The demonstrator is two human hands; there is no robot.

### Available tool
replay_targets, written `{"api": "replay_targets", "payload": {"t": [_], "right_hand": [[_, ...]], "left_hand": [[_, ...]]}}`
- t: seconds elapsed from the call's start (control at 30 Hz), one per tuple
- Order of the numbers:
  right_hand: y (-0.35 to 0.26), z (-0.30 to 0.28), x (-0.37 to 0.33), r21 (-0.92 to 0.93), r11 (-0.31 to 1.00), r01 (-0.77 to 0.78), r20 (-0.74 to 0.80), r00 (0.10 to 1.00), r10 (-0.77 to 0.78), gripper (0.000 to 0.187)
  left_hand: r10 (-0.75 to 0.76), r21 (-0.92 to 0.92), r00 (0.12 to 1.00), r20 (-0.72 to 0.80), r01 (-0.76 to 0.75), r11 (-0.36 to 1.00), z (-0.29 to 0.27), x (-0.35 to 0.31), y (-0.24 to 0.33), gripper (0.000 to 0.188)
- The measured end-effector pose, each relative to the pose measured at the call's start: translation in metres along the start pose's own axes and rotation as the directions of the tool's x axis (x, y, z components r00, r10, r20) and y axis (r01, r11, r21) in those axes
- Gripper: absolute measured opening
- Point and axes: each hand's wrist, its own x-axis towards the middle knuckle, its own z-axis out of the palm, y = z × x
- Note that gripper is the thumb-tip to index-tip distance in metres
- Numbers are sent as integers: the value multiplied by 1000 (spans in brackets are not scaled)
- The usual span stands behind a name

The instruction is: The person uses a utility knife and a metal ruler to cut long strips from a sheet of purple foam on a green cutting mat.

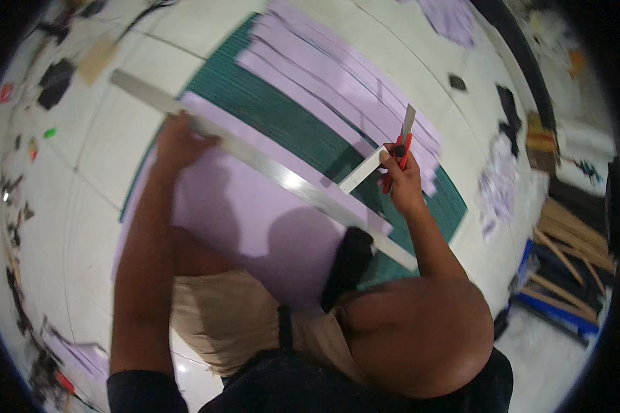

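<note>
While the left hand (180, 143) rested on the long steel ruler (293, 181) near its upper-left end, blur obscured the fingertips; could not tell whether they gripped the edge or only pressed. The ruler lay diagonally across lilac cloth (255, 203), itself on a green cutting mat (265, 113). Right hand (404, 179) was closed on a red utility knife (404, 148), blade exposed, handle partly covered by fingers; it also held a white bar (362, 171), upper end at the thumb. The knees and a black shoe (352, 255), its details lost in darkness, hid the cloth's near part. Lilac strips (310, 76) overlapped at the mat's far side; individual layers indistinct.
</note>
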Motion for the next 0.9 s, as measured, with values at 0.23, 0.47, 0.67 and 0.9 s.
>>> {"api": "replay_targets", "payload": {"t": [0.23, 0.47, 0.67, 0.9], "right_hand": [[73, -147, -66, -132, 985, -109, -129, 987, 92, 33], [110, -135, -63, -221, 975, -19, -173, 985, -20, 36], [104, -123, -59, -190, 982, -14, -113, 994, -8, 36], [118, -122, -53, -267, 964, 5, -113, 993, -36, 33]], "left_hand": [[42, 271, 999, 35, -50, 961, -12, 19, 15, 90], [81, 310, 994, 76, -101, 945, -2, 25, 9, 92], [92, 364, 990, 104, -124, 923, -2, 36, -6, 94], [84, 360, 992, 94, -112, 926, -6, 33, -5, 95]]}}
